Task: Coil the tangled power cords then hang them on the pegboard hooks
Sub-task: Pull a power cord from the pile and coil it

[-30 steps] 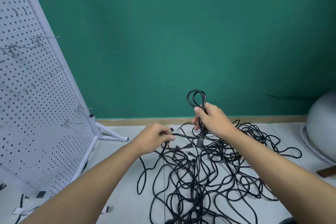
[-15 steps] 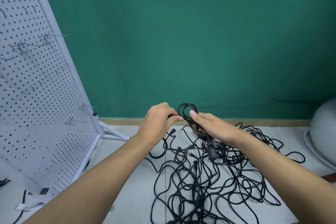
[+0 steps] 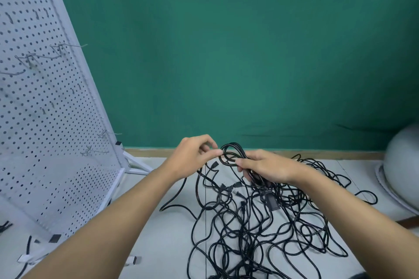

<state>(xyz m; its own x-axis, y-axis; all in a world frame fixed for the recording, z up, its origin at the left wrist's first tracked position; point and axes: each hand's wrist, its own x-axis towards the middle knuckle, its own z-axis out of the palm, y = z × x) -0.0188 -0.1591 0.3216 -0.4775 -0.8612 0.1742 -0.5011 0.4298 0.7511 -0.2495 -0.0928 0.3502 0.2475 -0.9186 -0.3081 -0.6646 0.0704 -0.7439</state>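
Head view showed the cords [image 3: 260, 229] in a big black tangle on the floor [image 3: 172, 244], right in front of you. Your right hand [image 3: 269, 167] held a small loop [image 3: 232, 154] of one cord just above the pile. Its fingers [image 3: 240, 162] were curled round the strands. Your left hand [image 3: 192, 154] was just beside it, and its fingers [image 3: 214, 153] pinched the edge of the same loop.

The cords looked light and bendy, but a bit springy too. I think the loop would pop open if you let go. Their skin looked smooth, so a cord could slide through a loose hold. They did not look easy to break. The hard part was the tangle. If you pulled one cord fast, it would likely drag the others along.

A good place to hold was where the strands of the loop came together, as your right hand did. Your left hand could then feed in more cord. A plug [image 3: 271, 201] lay below your right hand. Plug ends are heavier, so I think they could swing or catch in the pile.

The pegboard [image 3: 45, 120] stood well off to your left. Its hooks [image 3: 68, 46] had no cords on them yet.

You could read no words or brand names anywhere.
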